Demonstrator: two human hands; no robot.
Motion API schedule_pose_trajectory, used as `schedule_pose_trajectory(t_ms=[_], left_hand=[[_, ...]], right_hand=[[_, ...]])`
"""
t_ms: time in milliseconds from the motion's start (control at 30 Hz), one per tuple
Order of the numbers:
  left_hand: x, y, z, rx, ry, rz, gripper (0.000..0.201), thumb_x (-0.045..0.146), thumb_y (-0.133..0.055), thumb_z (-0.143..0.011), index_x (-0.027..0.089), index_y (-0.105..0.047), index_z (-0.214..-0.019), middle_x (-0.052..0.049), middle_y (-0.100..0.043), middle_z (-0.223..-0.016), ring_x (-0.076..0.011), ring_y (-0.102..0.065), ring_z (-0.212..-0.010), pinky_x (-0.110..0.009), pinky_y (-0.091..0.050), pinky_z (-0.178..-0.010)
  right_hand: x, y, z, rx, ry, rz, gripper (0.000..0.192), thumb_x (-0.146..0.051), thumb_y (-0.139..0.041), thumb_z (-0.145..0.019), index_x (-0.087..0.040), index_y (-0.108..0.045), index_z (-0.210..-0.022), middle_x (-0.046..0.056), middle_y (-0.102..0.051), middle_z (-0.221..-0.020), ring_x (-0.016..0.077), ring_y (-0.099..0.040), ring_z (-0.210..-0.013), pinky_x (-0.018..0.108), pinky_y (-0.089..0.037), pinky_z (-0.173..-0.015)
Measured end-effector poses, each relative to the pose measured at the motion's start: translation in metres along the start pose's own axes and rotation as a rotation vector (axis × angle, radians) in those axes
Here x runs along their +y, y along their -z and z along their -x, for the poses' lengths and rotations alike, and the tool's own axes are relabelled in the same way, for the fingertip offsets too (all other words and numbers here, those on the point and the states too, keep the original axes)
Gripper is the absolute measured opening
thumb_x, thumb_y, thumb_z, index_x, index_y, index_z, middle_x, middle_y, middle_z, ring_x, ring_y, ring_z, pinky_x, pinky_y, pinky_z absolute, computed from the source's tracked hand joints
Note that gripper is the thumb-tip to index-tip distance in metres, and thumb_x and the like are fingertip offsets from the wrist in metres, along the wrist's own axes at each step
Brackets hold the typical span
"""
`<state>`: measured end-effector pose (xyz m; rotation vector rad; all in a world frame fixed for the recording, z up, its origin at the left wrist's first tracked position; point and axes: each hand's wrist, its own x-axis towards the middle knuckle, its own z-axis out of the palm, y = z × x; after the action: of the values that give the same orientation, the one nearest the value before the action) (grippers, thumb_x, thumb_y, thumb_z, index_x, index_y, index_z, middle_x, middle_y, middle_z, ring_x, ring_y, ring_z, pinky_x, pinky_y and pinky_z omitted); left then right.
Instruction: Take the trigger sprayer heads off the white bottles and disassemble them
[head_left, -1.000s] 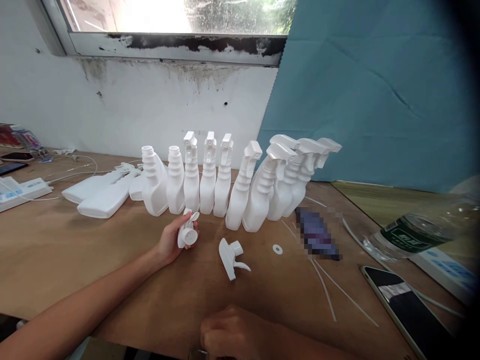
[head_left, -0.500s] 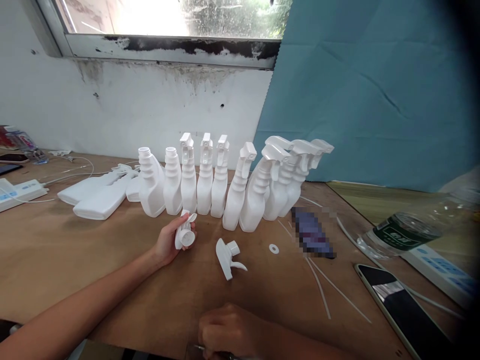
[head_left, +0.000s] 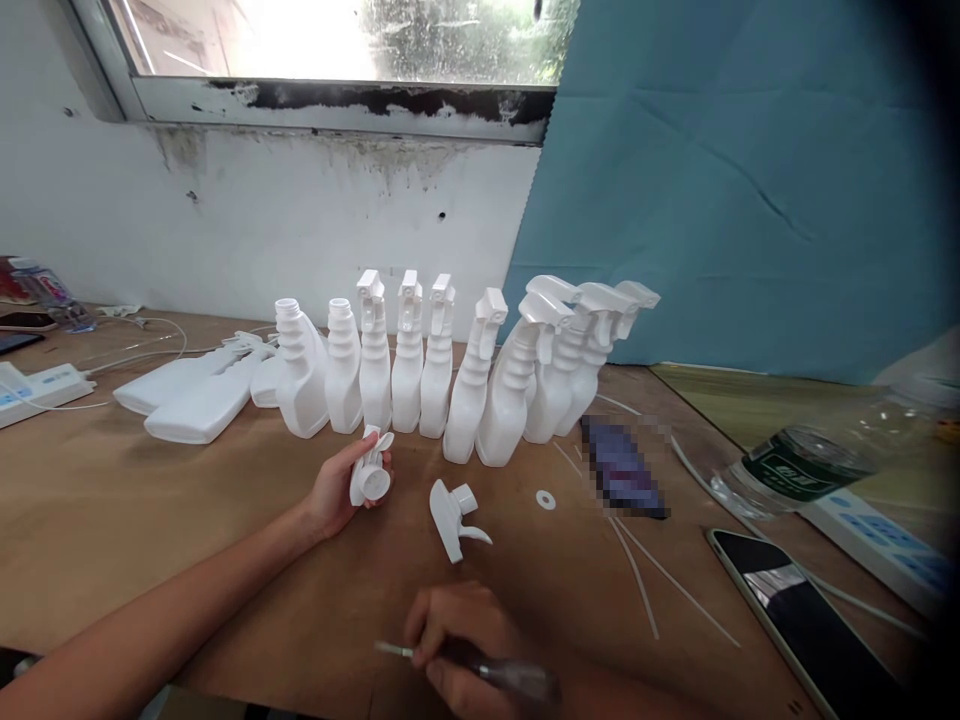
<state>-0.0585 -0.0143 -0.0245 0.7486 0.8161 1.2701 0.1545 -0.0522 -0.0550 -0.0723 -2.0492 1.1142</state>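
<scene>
My left hand (head_left: 334, 490) grips a white spray trigger head (head_left: 370, 470), its open cap end turned toward me. My right hand (head_left: 465, 645) sits low at the near table edge, closed on a slim tool (head_left: 480, 672) with a pale tip and a clear dark handle. Between the hands a second white trigger head (head_left: 454, 513) lies loose on the wooden table (head_left: 112, 500). A row of white spray bottles (head_left: 465, 375) stands behind, most with triggers fitted, two at the left with bare necks (head_left: 300, 370).
Two white bottles (head_left: 191, 395) lie flat at the left near a power strip (head_left: 41, 390). A small white washer (head_left: 546, 499), thin white tubes (head_left: 645, 575), a blurred dark object (head_left: 622, 465), a phone (head_left: 810, 620) and a clear water bottle (head_left: 795, 465) are at the right.
My right hand has come up from the near edge and now shows a slim tool in its fingers. My left hand keeps the trigger head in place.
</scene>
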Motion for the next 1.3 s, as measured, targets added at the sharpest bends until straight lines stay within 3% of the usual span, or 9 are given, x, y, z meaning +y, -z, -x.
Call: schedule_pose_trajectory(t_ms=[200,300,500,667,767,933,1033,1167,1300], left_hand=[[-0.005,-0.008,0.006,-0.039,0.079,0.018,0.036,0.051,-0.062,-0.083,0.015,-0.058,-0.08,0.001,-0.049,-0.051,-0.0104,-0.043,-0.041,-0.022,-0.028,-0.041],[-0.008,-0.013,0.011,-0.057,0.116,0.008,0.039,0.053,-0.069,-0.079,0.015,-0.058,-0.083,0.001,-0.051,-0.056,-0.0102,-0.045,-0.044,-0.021,-0.032,-0.042],[-0.014,-0.019,0.015,-0.026,0.143,-0.048,0.043,0.053,-0.076,-0.074,0.015,-0.057,-0.083,0.001,-0.054,-0.064,-0.0097,-0.049,-0.048,-0.019,-0.035,-0.041],[-0.017,-0.018,0.013,-0.005,0.135,-0.113,0.043,0.054,-0.074,-0.077,0.016,-0.053,-0.08,0.002,-0.055,-0.062,-0.0084,-0.048,-0.048,-0.019,-0.038,-0.042],[-0.021,-0.018,0.011,0.004,0.132,-0.165,0.043,0.053,-0.074,-0.078,0.017,-0.052,-0.082,0.002,-0.057,-0.06,-0.0086,-0.049,-0.047,-0.018,-0.039,-0.041],[-0.029,-0.018,0.009,0.046,0.091,-0.248,0.043,0.05,-0.078,-0.073,0.019,-0.051,-0.084,0.004,-0.058,-0.058,-0.0088,-0.05,-0.045,-0.017,-0.038,-0.039],[-0.03,-0.018,0.009,0.039,0.1,-0.277,0.04,0.045,-0.079,-0.071,0.018,-0.052,-0.081,0.004,-0.057,-0.055,-0.0091,-0.05,-0.043,-0.016,-0.037,-0.036],[-0.026,-0.019,0.012,0.022,0.159,-0.242,0.035,0.043,-0.074,-0.072,0.018,-0.051,-0.079,0.003,-0.057,-0.057,-0.0075,-0.047,-0.039,-0.015,-0.035,-0.032],[-0.021,-0.02,0.015,-0.01,0.23,-0.189,0.036,0.04,-0.076,-0.069,0.018,-0.051,-0.081,0.004,-0.056,-0.054,-0.0069,-0.045,-0.037,-0.015,-0.034,-0.031]], right_hand=[[-0.015,0.019,-0.013,0.295,-0.28,0.096,0.018,-0.012,-0.049,-0.089,-0.021,-0.058,-0.102,0.001,-0.059,-0.086,0.0112,-0.052,-0.066,0.021,-0.041,-0.056],[-0.012,0.029,-0.018,0.354,-0.265,0.158,0.016,-0.013,-0.053,-0.09,-0.021,-0.062,-0.099,0.003,-0.062,-0.091,0.0125,-0.058,-0.074,0.021,-0.043,-0.059],[-0.01,0.036,-0.02,0.295,-0.008,0.298,0.026,-0.002,-0.055,-0.084,-0.019,-0.064,-0.102,0.004,-0.065,-0.09,0.0133,-0.062,-0.077,0.023,-0.049,-0.066],[-0.012,0.039,-0.02,0.253,0.086,0.37,0.029,0.001,-0.054,-0.083,-0.017,-0.061,-0.105,0.007,-0.063,-0.09,0.0148,-0.06,-0.075,0.026,-0.05,-0.066],[-0.007,0.039,-0.021,0.169,0.086,0.444,0.024,-0.001,-0.051,-0.085,-0.015,-0.059,-0.102,0.008,-0.062,-0.088,0.0162,-0.057,-0.074,0.028,-0.05,-0.065],[-0.003,0.038,-0.025,-0.073,0.167,0.682,0.019,0.0,-0.043,-0.083,-0.016,-0.053,-0.081,0.008,-0.055,-0.075,0.0194,-0.048,-0.069,0.032,-0.043,-0.06],[-0.008,0.042,-0.027,-0.12,0.117,0.615,0.02,-0.001,-0.04,-0.087,-0.017,-0.051,-0.083,0.007,-0.056,-0.078,0.0173,-0.049,-0.07,0.03,-0.046,-0.063],[-0.012,0.047,-0.026,-0.041,0.01,0.374,0.018,-0.006,-0.044,-0.093,-0.017,-0.054,-0.102,0.007,-0.06,-0.094,0.0137,-0.056,-0.08,0.025,-0.049,-0.07],[-0.008,0.048,-0.024,0.02,-0.066,0.157,0.013,-0.009,-0.048,-0.094,-0.019,-0.058,-0.095,0.004,-0.06,-0.09,0.0127,-0.056,-0.079,0.026,-0.046,-0.072]])
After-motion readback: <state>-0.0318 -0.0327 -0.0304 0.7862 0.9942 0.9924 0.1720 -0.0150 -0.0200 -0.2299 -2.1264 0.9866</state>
